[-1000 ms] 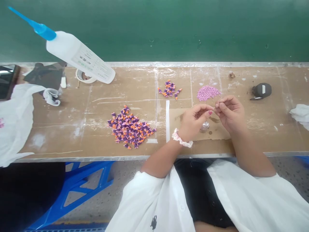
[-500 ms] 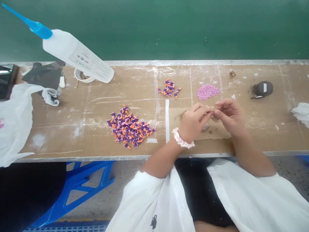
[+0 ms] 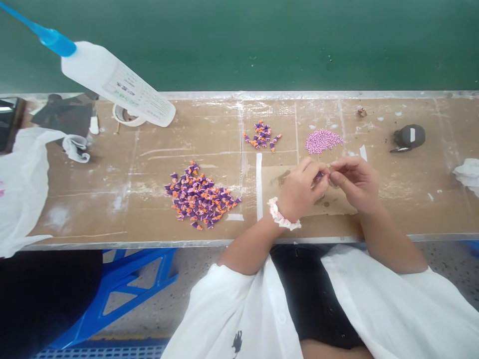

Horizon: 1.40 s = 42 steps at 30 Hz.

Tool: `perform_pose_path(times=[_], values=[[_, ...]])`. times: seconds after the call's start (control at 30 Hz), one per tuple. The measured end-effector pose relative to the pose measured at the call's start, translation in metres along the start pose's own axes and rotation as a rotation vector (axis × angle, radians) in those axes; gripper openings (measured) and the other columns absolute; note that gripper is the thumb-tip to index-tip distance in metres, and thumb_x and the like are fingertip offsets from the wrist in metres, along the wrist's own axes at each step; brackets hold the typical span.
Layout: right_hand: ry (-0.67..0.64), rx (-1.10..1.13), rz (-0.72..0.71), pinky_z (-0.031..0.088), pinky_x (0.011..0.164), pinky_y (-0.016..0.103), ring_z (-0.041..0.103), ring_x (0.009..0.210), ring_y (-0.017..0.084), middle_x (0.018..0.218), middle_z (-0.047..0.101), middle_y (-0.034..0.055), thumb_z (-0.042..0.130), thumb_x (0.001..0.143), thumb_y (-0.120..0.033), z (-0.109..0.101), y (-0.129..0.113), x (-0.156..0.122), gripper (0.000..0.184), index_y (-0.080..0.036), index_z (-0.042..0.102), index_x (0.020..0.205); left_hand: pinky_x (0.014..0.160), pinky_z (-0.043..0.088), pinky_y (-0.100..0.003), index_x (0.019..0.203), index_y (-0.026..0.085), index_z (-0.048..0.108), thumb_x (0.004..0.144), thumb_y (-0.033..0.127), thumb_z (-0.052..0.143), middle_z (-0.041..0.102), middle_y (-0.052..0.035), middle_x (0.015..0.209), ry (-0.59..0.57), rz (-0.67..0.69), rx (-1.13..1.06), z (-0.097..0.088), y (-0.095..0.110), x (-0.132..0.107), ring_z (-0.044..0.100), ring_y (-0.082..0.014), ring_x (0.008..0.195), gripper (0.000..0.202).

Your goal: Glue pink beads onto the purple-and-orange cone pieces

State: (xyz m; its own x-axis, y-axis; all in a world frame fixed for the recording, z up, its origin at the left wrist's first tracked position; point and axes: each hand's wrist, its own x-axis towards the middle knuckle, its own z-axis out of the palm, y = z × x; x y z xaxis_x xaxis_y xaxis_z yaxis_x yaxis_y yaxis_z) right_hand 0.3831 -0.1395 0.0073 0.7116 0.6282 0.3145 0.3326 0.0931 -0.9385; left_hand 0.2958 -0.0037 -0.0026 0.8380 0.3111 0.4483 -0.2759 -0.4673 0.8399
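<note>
Nearest the camera were the person's white sleeves, with a blue stool (image 3: 123,284) off to the left below the bench (image 3: 112,219) edge. Above the near part of the bench, both hands met at their fingertips. The left hand (image 3: 299,192), with a scrunchie (image 3: 279,215) on its wrist, pinched a tiny purple piece (image 3: 319,175) between thumb and forefinger. The right hand (image 3: 355,182) was curled, its tips closed on the same piece. Whether it also held something finer was too small to tell.

A white strip (image 3: 259,187) lay just left of the hands, and a big pile (image 3: 200,197) of purple and orange pieces lay beyond it. Farther back sat a small pile (image 3: 262,135) of the same pieces, a heap of pink beads (image 3: 322,141) and a dark lump (image 3: 407,136). A glue bottle (image 3: 116,85) leaned over a tape roll (image 3: 125,115) at the far left.

The grip looked risky. The piece was so small that a slight slip of either pinch could flick it off the bench edge or into the beads. Any sticky residue on the fingertips could also make it cling to the wrong finger.
</note>
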Motion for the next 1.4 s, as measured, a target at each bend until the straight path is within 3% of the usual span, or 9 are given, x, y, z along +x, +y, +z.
perform_pose_path(times=[0.23, 0.4, 0.53, 0.8, 0.9, 1.4], values=[[0.053, 0.059, 0.022, 0.052, 0.054, 0.026, 0.061, 0.060, 0.012, 0.073, 0.068, -0.0009, 0.077, 0.082, -0.030, 0.001, -0.003, -0.001, 0.010, -0.026, 0.070, 0.088, 0.064, 0.047, -0.020, 0.080, 0.018, 0.057, 0.087, 0.020, 0.056, 0.059, -0.0010, 0.079, 0.031, -0.070, -0.148, -0.003, 0.005, 0.002, 0.052, -0.0076, 0.067, 0.008], [0.052, -0.001, 0.034, 0.054, 0.054, 0.028, 0.062, 0.060, 0.013, 0.075, 0.070, 0.0006, 0.079, 0.080, -0.035, -0.001, -0.006, -0.001, 0.012, -0.026, 0.072, 0.086, 0.057, 0.044, -0.019, 0.083, 0.018, 0.053, 0.092, 0.030, 0.053, 0.060, -0.0006, 0.077, -0.105, -0.309, -0.490, -0.006, 0.012, 0.002, 0.052, -0.0059, 0.061, 0.015], [0.032, -0.064, 0.024, 0.054, 0.059, 0.031, 0.064, 0.067, 0.016, 0.075, 0.071, 0.0011, 0.078, 0.081, -0.035, -0.002, -0.008, -0.002, 0.010, -0.027, 0.073, 0.084, 0.053, 0.042, -0.018, 0.084, 0.018, 0.053, 0.091, 0.038, 0.057, 0.056, 0.0006, 0.076, -0.149, -0.400, -0.568, -0.005, 0.011, 0.001, 0.048, -0.0047, 0.057, 0.021], [0.012, -0.089, -0.074, 0.052, 0.058, 0.032, 0.063, 0.065, 0.016, 0.072, 0.068, 0.0006, 0.072, 0.083, -0.025, -0.003, -0.011, -0.001, 0.003, -0.027, 0.071, 0.080, 0.056, 0.043, -0.020, 0.086, 0.018, 0.053, 0.092, 0.043, 0.056, 0.054, 0.0008, 0.077, -0.222, -0.395, -0.588, -0.006, 0.009, 0.000, 0.048, -0.0052, 0.058, 0.026], [-0.022, -0.097, -0.118, 0.050, 0.057, 0.031, 0.062, 0.065, 0.015, 0.073, 0.068, 0.0000, 0.071, 0.082, -0.018, -0.005, -0.010, 0.000, 0.009, -0.028, 0.070, 0.083, 0.056, 0.042, -0.020, 0.085, 0.018, 0.053, 0.092, 0.044, 0.056, 0.053, 0.0011, 0.077, -0.247, -0.386, -0.598, -0.007, 0.009, 0.001, 0.047, -0.0052, 0.058, 0.026], [-0.103, -0.132, -0.185, 0.054, 0.061, 0.031, 0.066, 0.068, 0.016, 0.077, 0.072, 0.0001, 0.074, 0.080, -0.016, -0.012, -0.008, 0.002, 0.012, -0.027, 0.072, 0.086, 0.056, 0.043, -0.019, 0.086, 0.017, 0.051, 0.094, 0.037, 0.054, 0.051, 0.0020, 0.076, -0.334, -0.312, -0.619, -0.014, 0.006, 0.006, 0.047, -0.0044, 0.059, 0.022]])
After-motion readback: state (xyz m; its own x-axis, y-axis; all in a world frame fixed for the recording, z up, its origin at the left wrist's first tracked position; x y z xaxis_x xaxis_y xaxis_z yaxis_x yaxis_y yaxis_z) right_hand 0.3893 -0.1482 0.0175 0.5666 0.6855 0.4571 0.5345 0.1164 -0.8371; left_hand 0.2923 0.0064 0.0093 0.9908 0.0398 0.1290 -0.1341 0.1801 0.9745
